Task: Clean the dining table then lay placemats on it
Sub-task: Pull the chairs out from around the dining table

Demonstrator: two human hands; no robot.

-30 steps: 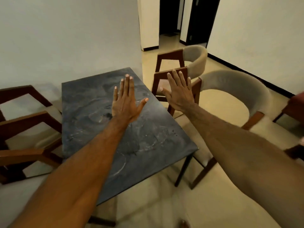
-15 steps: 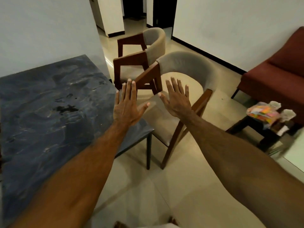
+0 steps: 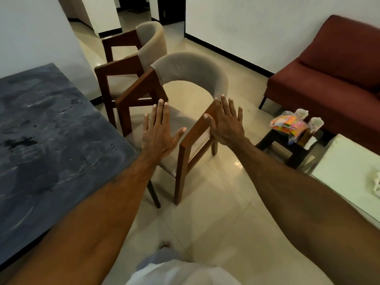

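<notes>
The dark marbled dining table (image 3: 47, 145) fills the left side of the view, bare, with smears and a dark stain on its top. My left hand (image 3: 159, 131) is stretched out flat, fingers apart, held in the air past the table's right corner and over a chair seat. My right hand (image 3: 226, 123) is also flat and spread, empty, in front of the near chair's wooden arm. No placemats or cloth are in view.
Two wooden chairs with beige padded backs, the near chair (image 3: 185, 95) and the far chair (image 3: 131, 58), stand right of the table. A red sofa (image 3: 333, 79), a small dark side table (image 3: 287, 145) with a colourful packet and cups, and a white low table (image 3: 349, 169) are at right.
The view has swung right, away from the table toward the chairs and sofa. Both hands stay spread and empty and now hover by the near chair instead of over the table.
</notes>
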